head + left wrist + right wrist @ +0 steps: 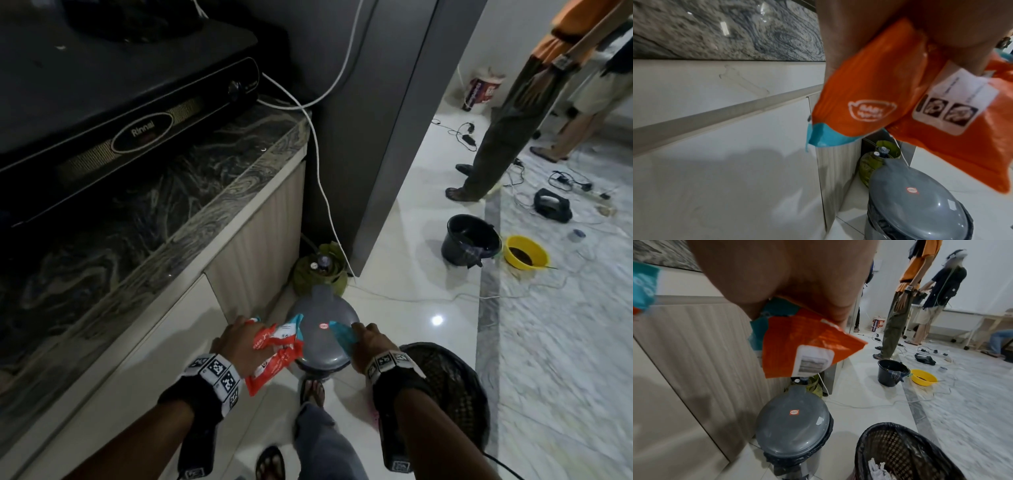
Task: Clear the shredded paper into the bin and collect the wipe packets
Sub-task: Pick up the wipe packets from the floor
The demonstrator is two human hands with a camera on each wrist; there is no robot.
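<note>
My left hand (246, 342) grips a bunch of orange-and-teal wipe packets (274, 353), seen close up in the left wrist view (869, 97). My right hand (368, 339) pinches one more wipe packet (342, 337) by its teal end, its orange body (803, 344) hanging down. Both hands hover just above the shut lid of a grey pedal bin (322, 332) on the floor. Below my right forearm stands a black mesh basket (452, 387) lined with a black bag. White shredded paper (877, 467) lies inside it.
A marble-topped counter (154, 212) with a black stove (113, 85) runs along my left. A green gas cylinder (320, 270) and a white cable (322, 178) sit behind the grey bin. A black bucket (471, 245), a yellow bowl (525, 253), floor cables and standing people (507, 113) are to the right.
</note>
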